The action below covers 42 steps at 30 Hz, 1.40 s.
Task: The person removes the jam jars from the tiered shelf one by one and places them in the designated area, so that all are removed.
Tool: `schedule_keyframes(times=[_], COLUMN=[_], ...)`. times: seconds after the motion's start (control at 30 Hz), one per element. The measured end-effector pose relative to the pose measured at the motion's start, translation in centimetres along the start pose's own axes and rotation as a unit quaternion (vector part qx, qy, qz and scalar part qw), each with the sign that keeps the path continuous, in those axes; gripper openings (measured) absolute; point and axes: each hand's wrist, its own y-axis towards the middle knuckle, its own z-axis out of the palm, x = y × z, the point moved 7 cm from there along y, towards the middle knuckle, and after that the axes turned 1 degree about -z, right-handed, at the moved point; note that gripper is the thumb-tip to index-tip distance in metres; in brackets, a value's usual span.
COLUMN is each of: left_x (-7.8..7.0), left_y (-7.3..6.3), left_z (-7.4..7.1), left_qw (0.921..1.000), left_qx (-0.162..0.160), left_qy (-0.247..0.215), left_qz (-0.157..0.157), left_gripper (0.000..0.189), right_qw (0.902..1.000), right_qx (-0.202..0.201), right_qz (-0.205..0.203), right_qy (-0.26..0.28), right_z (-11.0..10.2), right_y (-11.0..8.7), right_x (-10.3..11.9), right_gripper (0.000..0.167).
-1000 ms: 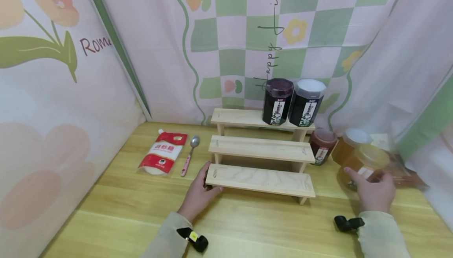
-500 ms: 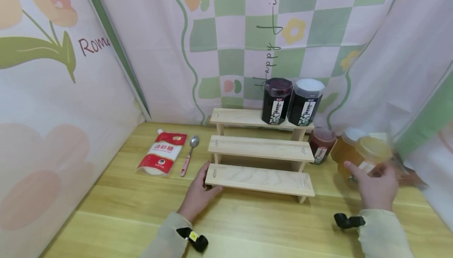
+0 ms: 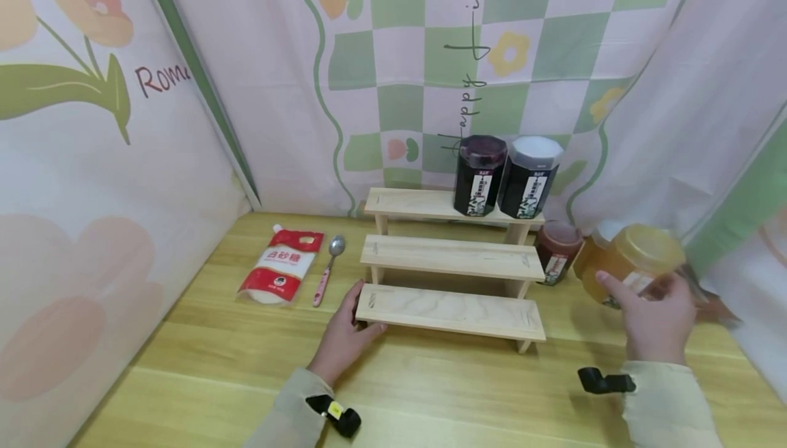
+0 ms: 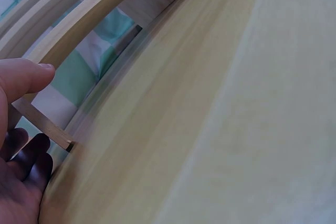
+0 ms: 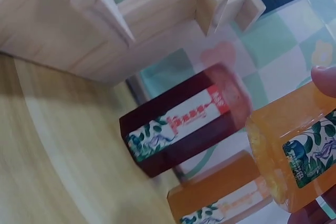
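Observation:
My left hand (image 3: 346, 339) grips the left end of the lowest step of a three-tier wooden display stand (image 3: 451, 308). In the left wrist view its thumb (image 4: 26, 77) lies along the step's edge, with the other fingers curled beside the leg. At the right my right hand (image 3: 658, 318) holds an amber, honey-coloured jar (image 3: 645, 253), lifted off the table and slightly tilted. Behind it stands a second amber jar (image 5: 220, 192), partly hidden. A dark red jar (image 3: 558, 253) stands beside the rack. Two dark jars (image 3: 481, 178) occupy the top tier's right end.
A red-and-white sugar pouch (image 3: 283, 267) and a spoon (image 3: 328, 270) with a pink handle lie left of the stand on the wooden table (image 3: 246, 366). A brownish clear packet (image 3: 713, 308) lies at the far right. Patterned curtains (image 3: 277, 93) close off the back and sides.
My right hand has raised the amber jar upward, covering more of the second amber jar behind. My left hand stays on the stand, which has not visibly moved.

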Motion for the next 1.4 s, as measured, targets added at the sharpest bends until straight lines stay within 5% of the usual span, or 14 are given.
schedule_keyframes(times=[0.37,0.57,1.4], left_x=[0.2,0.3,-0.1], left_y=[-0.1,0.0,0.0], left_z=[0.0,-0.1,0.0], left_qw=[1.0,1.0,0.9999], left_qx=[0.002,0.001,0.0], left_qy=[-0.001,-0.003,0.006], left_qz=[-0.006,-0.004,0.009], left_gripper=[0.095,0.095,0.094], right_qw=[0.9994,0.9989,0.9919], right_qx=[0.031,0.03,0.064], right_qz=[-0.008,-0.036,-0.109], right_qy=[0.011,0.004,-0.012], right_z=[1.3,2.0,4.4], right_y=[-1.7,-2.9,-5.2], right_x=[1.8,2.9,4.3], right_gripper=[0.097,0.084,0.082])
